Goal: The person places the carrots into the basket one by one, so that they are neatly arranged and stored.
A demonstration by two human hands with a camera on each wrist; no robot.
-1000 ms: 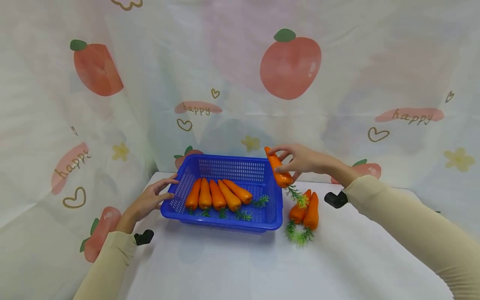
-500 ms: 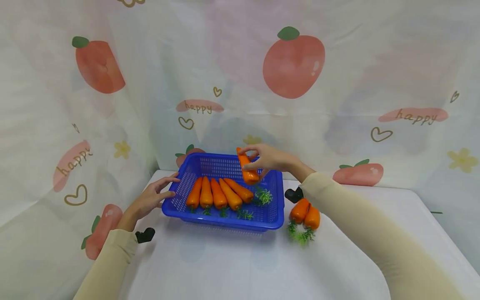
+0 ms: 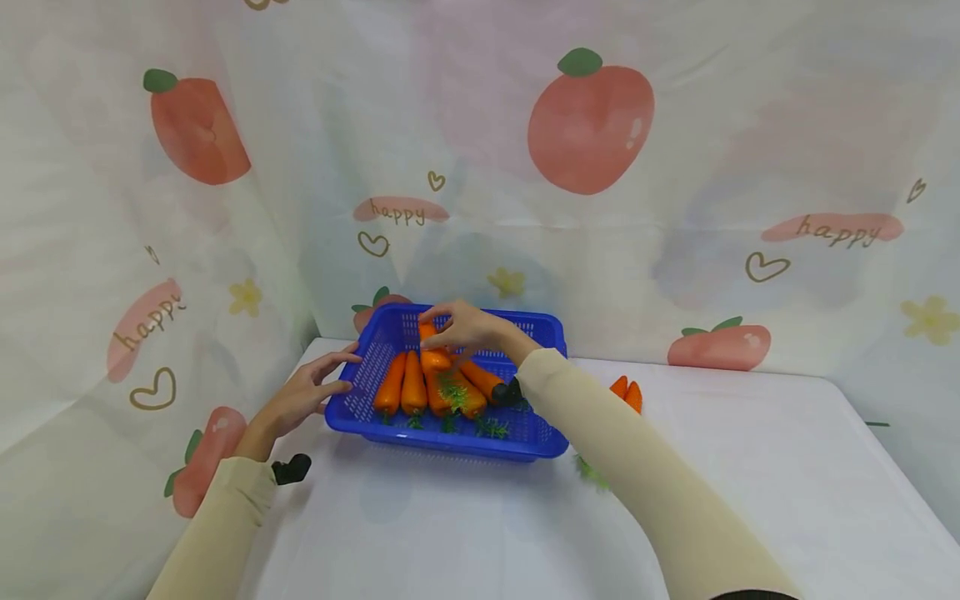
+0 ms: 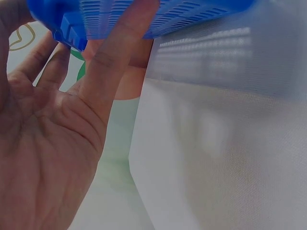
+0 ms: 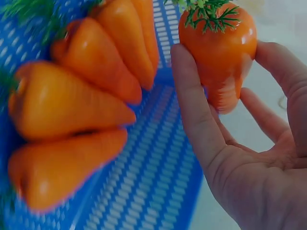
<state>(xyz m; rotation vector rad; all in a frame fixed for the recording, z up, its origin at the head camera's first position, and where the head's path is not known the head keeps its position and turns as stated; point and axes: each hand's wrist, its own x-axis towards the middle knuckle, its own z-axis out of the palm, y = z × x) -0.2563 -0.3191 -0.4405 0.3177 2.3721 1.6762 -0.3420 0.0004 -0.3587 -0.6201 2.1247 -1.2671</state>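
My right hand [image 3: 468, 327] holds an artificial carrot [image 5: 218, 52] between thumb and fingers, over the blue perforated basket [image 3: 450, 447]. The carrot's narrow tip points away from me and its green leaves hang toward me, overlapping the carrots below. Several other carrots [image 3: 390, 385] lie side by side in the basket, fanned out with their leafy ends nearest me. At the basket's left rim rests my left hand [image 3: 300, 393], its fingers and thumb spread against the outside. The left wrist view shows that thumb crossing the basket's side wall.
Right of the basket, two more carrots [image 3: 633, 397] lie on the white tabletop [image 3: 450, 533], mostly hidden behind my right sleeve [image 3: 637, 467]. A printed cloth [image 3: 465, 125] with fruit and hearts hangs behind and to the left. Each wrist wears a black device [image 3: 291, 469].
My right hand has carried the carrot leftward from beyond the basket's right rim to over the carrots inside, and lower. The left hand has stayed at the left rim.
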